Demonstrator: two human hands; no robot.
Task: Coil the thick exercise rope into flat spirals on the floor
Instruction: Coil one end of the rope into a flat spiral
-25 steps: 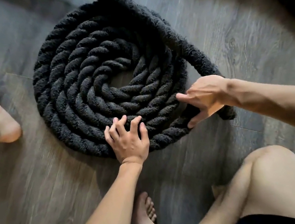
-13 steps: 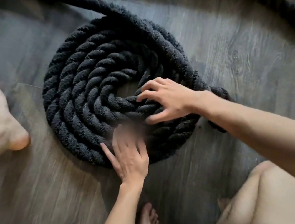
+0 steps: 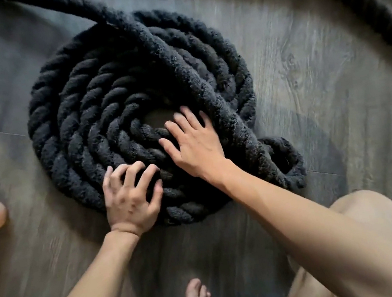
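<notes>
Covering the middle of the floor (image 3: 321, 80), the exercise rope (image 3: 79, 141) is lying in several flat turns; a loose length (image 3: 351, 0) is awaiting coiling. The right hand (image 3: 197, 148) is pressing flat, fingers straight; the left hand (image 3: 128, 198) is gripping near turns, fingers curled.

The rope (image 3: 88, 130) under my flat right hand (image 3: 194, 146) is black twisted fibre, matt and fuzzy, its thick strands frayed to a woolly nap. Where my left hand (image 3: 130, 198) claws into it, the same coarse pile shows. The floor (image 3: 306, 72) off to the right of my grip is grey-brown wood-grain plank, knotted, smooth, with a faint satin sheen.
</notes>
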